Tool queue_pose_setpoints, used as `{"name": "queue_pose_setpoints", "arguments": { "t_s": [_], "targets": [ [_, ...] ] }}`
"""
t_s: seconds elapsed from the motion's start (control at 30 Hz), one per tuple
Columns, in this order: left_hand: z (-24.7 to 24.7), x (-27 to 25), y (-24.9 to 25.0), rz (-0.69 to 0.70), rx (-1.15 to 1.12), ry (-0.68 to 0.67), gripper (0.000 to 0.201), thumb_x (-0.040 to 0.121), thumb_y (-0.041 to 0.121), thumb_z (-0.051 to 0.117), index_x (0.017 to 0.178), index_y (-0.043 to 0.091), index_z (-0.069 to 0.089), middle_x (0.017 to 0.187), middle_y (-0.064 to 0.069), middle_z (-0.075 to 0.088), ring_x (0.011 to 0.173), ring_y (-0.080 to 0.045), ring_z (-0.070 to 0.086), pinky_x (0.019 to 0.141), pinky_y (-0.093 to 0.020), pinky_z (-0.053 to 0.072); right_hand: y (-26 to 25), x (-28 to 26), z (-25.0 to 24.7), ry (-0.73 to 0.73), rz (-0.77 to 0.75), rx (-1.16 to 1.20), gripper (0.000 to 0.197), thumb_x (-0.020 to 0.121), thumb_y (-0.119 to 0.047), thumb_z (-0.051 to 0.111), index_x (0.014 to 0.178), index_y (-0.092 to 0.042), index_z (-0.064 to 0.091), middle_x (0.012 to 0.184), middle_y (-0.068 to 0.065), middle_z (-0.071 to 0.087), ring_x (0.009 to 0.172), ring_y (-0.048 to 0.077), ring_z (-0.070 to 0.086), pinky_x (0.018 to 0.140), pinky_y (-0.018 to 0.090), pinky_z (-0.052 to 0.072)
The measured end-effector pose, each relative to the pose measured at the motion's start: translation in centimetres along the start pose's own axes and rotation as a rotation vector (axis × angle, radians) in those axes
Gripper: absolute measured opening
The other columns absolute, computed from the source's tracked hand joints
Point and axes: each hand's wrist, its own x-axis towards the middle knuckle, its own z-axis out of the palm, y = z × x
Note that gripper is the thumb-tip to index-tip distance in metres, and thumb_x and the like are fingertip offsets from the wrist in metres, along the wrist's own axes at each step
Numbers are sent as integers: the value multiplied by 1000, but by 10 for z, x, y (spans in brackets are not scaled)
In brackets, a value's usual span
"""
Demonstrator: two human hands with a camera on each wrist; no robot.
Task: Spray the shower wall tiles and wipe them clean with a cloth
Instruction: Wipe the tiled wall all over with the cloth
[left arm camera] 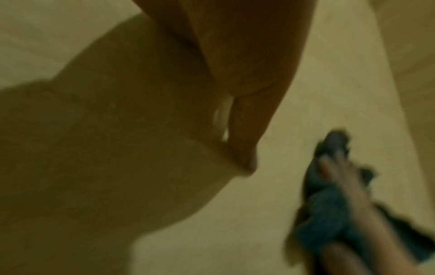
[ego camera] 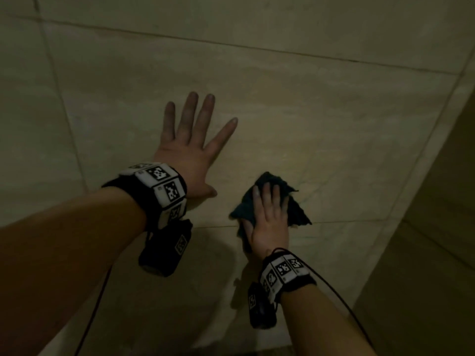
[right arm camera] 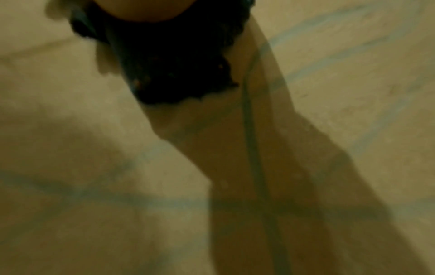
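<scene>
Beige shower wall tiles (ego camera: 334,124) fill the head view. My left hand (ego camera: 190,150) lies flat on the wall with its fingers spread and holds nothing. Lower and to its right, my right hand (ego camera: 270,217) presses a crumpled dark teal cloth (ego camera: 298,211) against the tile, fingers laid straight over it. The left wrist view shows the left hand (left arm camera: 235,74) on the wall, and the right hand (left arm camera: 346,186) on the cloth (left arm camera: 324,210). In the right wrist view the cloth (right arm camera: 169,61) bulges out below the palm. No spray bottle is in view.
A side wall (ego camera: 437,227) meets the tiled wall in a corner at the right. A horizontal grout line (ego camera: 213,226) runs between the two wrists, another (ego camera: 231,44) higher up. Thin black cables (ego camera: 341,296) trail from the wrist bands.
</scene>
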Motion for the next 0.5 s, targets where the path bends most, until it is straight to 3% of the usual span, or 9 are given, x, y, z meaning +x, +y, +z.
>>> {"name": "queue_pose_setpoints", "arguments": {
  "t_s": [0.1, 0.23, 0.3, 0.43, 0.5],
  "targets": [
    [-2, -2, 1, -14, -15, -12, 141, 58, 79, 63, 125, 31, -51, 125, -14, -61, 112, -36, -57, 93, -54, -35, 6, 2, -4, -10, -59, 8, 83, 85, -40, 39, 150, -21, -10, 158, 2, -8, 145, 19, -11, 116, 40, -6],
    [-6, -3, 2, -14, -26, -29, 140, 59, 78, 63, 124, 32, -52, 126, -14, -61, 112, -35, -57, 95, -55, -33, 32, 34, -26, 16, -159, -14, 78, 83, -36, 42, 150, -16, 7, 149, 12, 22, 136, 32, 17, 115, 40, -4],
    [-6, -3, 2, -20, -31, -29, 140, 59, 77, 64, 125, 32, -51, 126, -14, -61, 112, -35, -57, 96, -56, -32, 48, 60, -39, 65, -94, 32, 69, 87, -36, 43, 146, -8, 18, 148, 18, 27, 136, 33, 16, 115, 40, -3],
    [-8, -3, 3, -18, -25, -37, 139, 59, 77, 63, 126, 31, -50, 125, -14, -60, 113, -36, -56, 98, -58, -29, 61, 77, -49, 69, -101, 42, 60, 98, -44, 28, 144, -6, 20, 149, 21, 24, 139, 34, 12, 116, 42, -2],
    [-9, -4, 2, -13, -33, -43, 140, 59, 77, 64, 126, 31, -50, 126, -14, -60, 113, -36, -56, 95, -56, -32, 55, 70, -43, 85, -58, 46, 61, 97, -41, 37, 143, -5, 21, 149, 22, 25, 139, 36, 13, 117, 43, -2]
  ]
}}
